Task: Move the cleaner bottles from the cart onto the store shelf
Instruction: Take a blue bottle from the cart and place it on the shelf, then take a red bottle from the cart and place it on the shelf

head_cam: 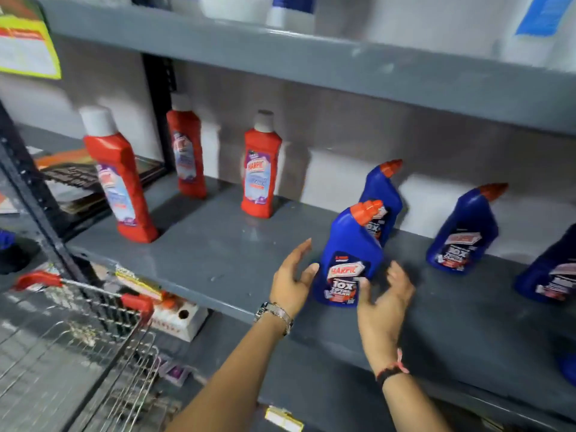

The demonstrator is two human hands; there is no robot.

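Observation:
A blue cleaner bottle (347, 257) with an orange cap stands upright near the front of the grey shelf (224, 263). My left hand (291, 280) is just left of it, fingers spread, thumb close to its side. On its right my right hand (385, 299) is open, thumb touching the label's lower edge. Neither hand grips the bottle. Three more blue bottles stand on the shelf: one directly behind (383, 194), one further right (464, 232), one at the right edge (548, 272). Three red bottles (120, 179) (187, 154) (261, 169) stand at the left.
The wire cart (78, 347) with red handle grips is at lower left, below the shelf's front edge. A shelf above (311, 57) carries white containers. A dark upright post (34, 198) stands at the left. A white box (184, 316) lies under the shelf.

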